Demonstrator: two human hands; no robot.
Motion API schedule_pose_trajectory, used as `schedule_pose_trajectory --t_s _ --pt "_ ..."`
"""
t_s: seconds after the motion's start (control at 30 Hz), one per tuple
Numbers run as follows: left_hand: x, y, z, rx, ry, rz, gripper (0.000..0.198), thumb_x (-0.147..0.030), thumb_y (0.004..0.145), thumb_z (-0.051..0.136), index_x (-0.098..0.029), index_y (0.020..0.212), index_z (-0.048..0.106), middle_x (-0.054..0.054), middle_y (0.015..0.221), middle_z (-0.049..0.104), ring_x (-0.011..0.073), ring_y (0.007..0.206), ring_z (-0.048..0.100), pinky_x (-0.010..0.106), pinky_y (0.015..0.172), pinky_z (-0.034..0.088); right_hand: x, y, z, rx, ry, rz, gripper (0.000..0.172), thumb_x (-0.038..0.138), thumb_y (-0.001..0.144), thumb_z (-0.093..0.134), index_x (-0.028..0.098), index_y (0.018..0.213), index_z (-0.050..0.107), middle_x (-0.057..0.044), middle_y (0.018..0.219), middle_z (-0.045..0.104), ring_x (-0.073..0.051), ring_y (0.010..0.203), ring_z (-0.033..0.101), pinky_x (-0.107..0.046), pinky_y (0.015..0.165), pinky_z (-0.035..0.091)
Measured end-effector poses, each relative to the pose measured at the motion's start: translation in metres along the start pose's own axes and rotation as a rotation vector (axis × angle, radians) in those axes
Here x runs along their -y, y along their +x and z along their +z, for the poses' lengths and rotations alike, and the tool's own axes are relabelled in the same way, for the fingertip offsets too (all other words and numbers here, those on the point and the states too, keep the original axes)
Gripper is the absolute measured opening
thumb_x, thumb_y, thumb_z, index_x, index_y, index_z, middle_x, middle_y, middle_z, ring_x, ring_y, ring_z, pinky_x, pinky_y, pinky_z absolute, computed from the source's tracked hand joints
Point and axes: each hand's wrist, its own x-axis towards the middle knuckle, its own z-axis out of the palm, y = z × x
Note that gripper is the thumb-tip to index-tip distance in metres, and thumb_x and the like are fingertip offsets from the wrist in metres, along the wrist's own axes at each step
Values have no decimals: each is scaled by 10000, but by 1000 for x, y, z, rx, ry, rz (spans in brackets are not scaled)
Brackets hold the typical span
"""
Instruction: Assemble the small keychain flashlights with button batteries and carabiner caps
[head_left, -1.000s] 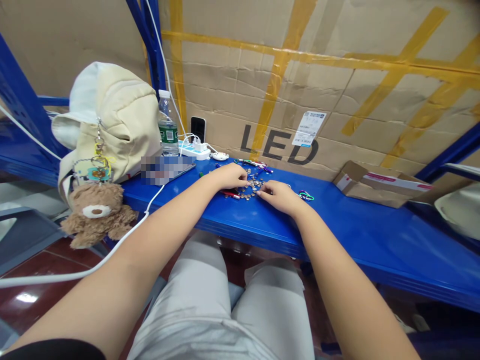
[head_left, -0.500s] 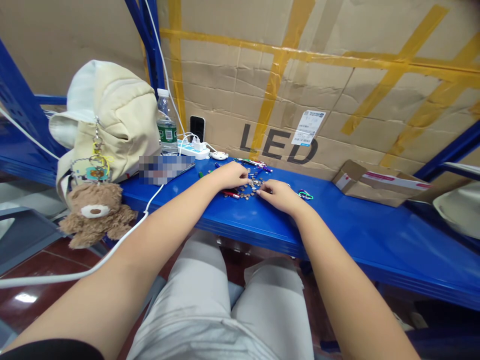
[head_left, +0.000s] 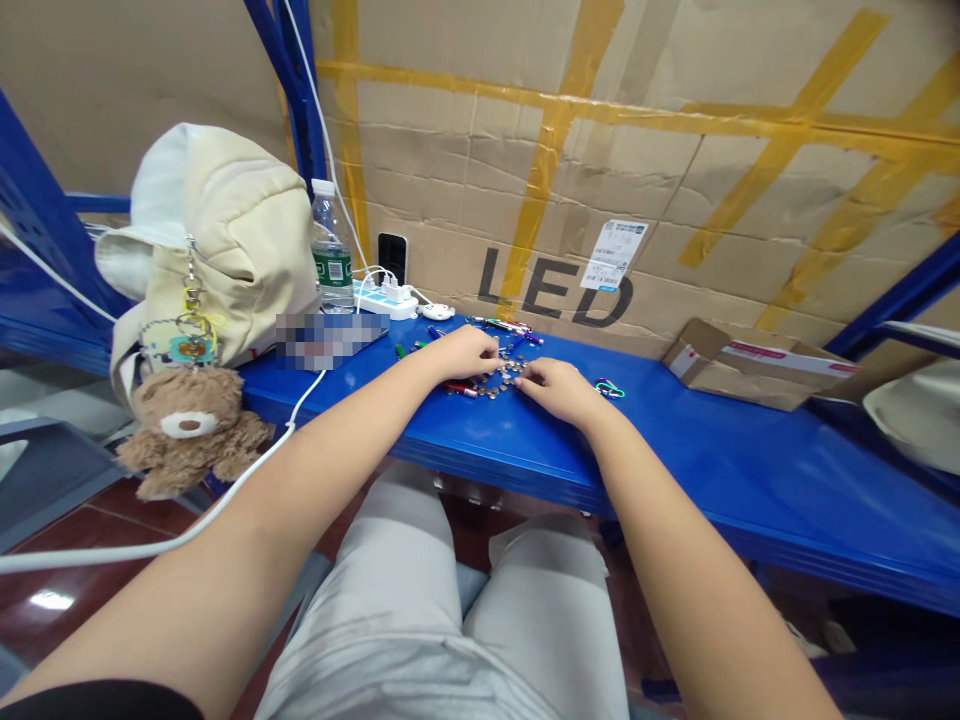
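Small, round, brownish shiny pieces (head_left: 493,391) lie scattered on the blue shelf top (head_left: 495,440) between my hands. My left hand (head_left: 471,352) rests over their left side, its fingers curled down and pressed together. At their right edge is my right hand (head_left: 553,386), thumb and fingers pinched at the pieces. Whatever either hand holds is too small to make out. A red pen (head_left: 463,388) lies just below my left hand, partly covered by it. Behind the hands are several colourful pens (head_left: 504,326), and a purple one (head_left: 531,340) points right.
Right of my right hand lies a green carabiner (head_left: 610,389). An open cardboard box (head_left: 750,365) stands farther right. To the left are a cream backpack (head_left: 240,240) with a teddy bear (head_left: 191,430), a water bottle (head_left: 331,250), a power strip (head_left: 386,300) and a white cable (head_left: 292,428).
Both hands stay in nearly the same place, with only slight finger movement over the small round pieces. The whole view has shifted a little.
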Motion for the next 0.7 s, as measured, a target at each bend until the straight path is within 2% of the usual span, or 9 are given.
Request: schedule_pose_trajectory --t_s 0.2,0.37,0.53,0.63,0.7 --pt "3 2 1 -22 -27 -1 300 -301 848 501 -138 608 580 2 569 570 107 548 461 235 554 293 -3 1 2 -15 23 8 174 272 858 517 186 760 633 -40 813 670 -170 739 574 -258 671 394" --pt "6 3 2 -27 -14 -18 249 -278 847 505 -136 695 643 17 651 640 120 590 517 232 593 342 -5 2 1 -16 5 32 144 211 859 505 182 822 641 -53 887 682 -181 806 592 -269 728 411" --pt "9 7 5 -20 83 7 184 -234 819 543 -147 872 697 48 866 701 164 801 604 242 731 415 -12 4 2 -39 -78 75 191 208 862 489 175 929 665 -81 976 673 -203 897 586 -295 796 422" --pt "11 11 8 -27 175 25 240 -210 839 518 -162 990 699 69 1030 689 192 956 600 270 851 417 -17 6 3 -82 -162 122 262 216 868 469 186 1031 672 -104 1107 626 -226 1018 545 -326 880 409" --pt "12 15 9 -12 217 16 261 -225 859 499 -178 1016 702 68 1065 681 200 993 592 280 883 409 -19 7 4 -91 -202 154 303 221 881 440 203 1076 671 -107 1178 590 -244 1084 507 -353 918 396"
